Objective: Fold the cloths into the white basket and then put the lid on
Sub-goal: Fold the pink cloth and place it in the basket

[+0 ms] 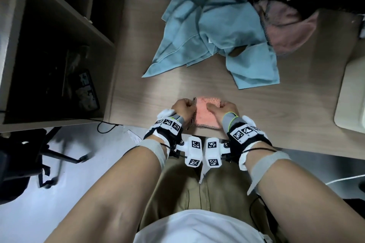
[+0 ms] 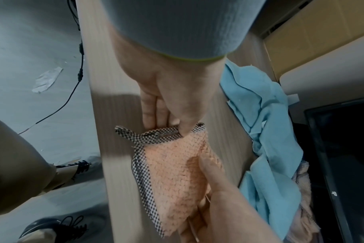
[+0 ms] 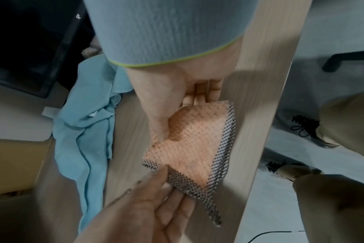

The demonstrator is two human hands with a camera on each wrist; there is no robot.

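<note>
A small orange waffle cloth (image 1: 205,117) with black-and-white checked trim lies folded at the table's front edge. My left hand (image 1: 182,107) pinches its checked left border, thumb and fingers closed on the trim (image 2: 168,125). My right hand (image 1: 223,108) grips the cloth's right side, with the thumb (image 3: 161,125) pressed into the orange weave (image 3: 189,148) and the fingers curled beneath. Crumpled light blue cloths (image 1: 213,31) lie heaped farther back, with a pink cloth (image 1: 284,27) beside them. A white rounded object (image 1: 349,94) sits at the right edge; I cannot tell whether it is the basket or the lid.
The wooden table (image 1: 266,108) runs from the front edge to the back. A dark shelf unit (image 1: 49,45) stands at its left. A black monitor (image 2: 343,156) is behind the cloth pile. Below are a grey floor, a chair base (image 1: 59,156) and a cable.
</note>
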